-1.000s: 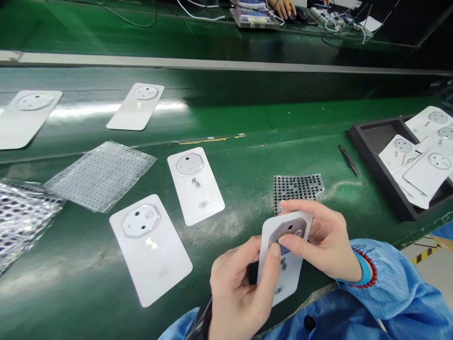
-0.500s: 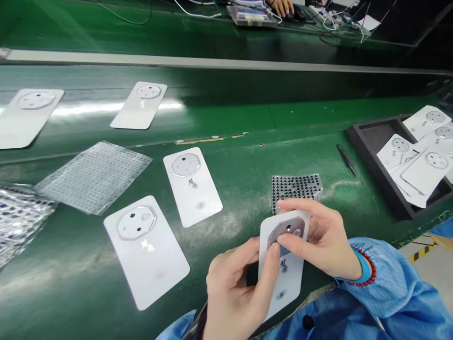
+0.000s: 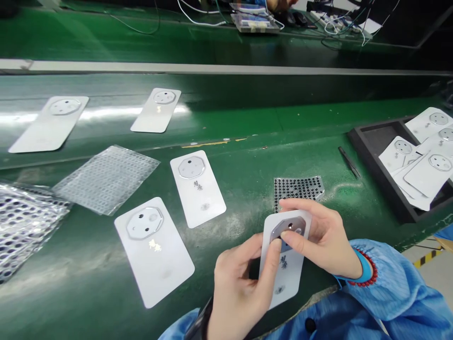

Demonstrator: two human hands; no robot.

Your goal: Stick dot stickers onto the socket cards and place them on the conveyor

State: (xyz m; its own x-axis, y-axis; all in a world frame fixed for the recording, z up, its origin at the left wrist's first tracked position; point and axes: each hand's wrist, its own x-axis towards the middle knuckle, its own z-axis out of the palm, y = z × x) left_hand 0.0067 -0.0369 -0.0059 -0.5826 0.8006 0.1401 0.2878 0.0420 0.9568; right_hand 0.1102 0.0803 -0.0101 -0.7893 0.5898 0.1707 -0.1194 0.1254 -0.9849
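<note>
One white rectangular card (image 3: 285,278) is pinched between the left hand (image 3: 240,288) and right hand (image 3: 318,241) — its grey octagonal patch (image 3: 288,229) could be creased or shifted if fingertip pressure slips.

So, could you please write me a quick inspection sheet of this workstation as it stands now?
surface: green belt, with whitish scuffs.
job's things: white card with a metallic octagonal panel, held up; four more white cards on the belt, one at; others piled in a black foam tray; black-dotted sheet; tweezers.
clutter: clear dimpled plastic sheet; silvery perforated sheet.
hands: left hand and right hand both grip the white card.
cables: white and dark cables on the far bench.
surroundings: grey rail; co-worker's hand; yellow-black floor tape.
</note>
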